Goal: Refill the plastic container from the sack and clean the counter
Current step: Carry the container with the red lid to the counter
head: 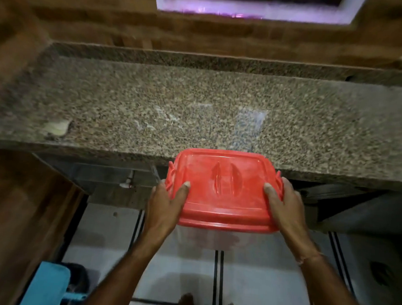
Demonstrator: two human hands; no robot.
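Container point(223, 237) held in the air at the counter's point(198, 101) front edge, clear body hanging over the tiled floor point(246, 283), red lid point(223, 188) on top. Left hand point(167, 202) clasped on the left side, thumb pressed flat on the lid, other fingers hidden beneath. Right hand point(283, 203) gripping the right side likewise, thumb on the lid by the latch. Counter mostly bare: pale scrap point(57, 126) near the left front edge, faint whitish smears point(157, 119) mid-surface. Window point(254, 3) above the back wall. Blue object point(46, 284) on the floor lower left, too blurred to identify. Bare toes point(187, 301) at the bottom edge. Wooden panel point(17, 212) at left.
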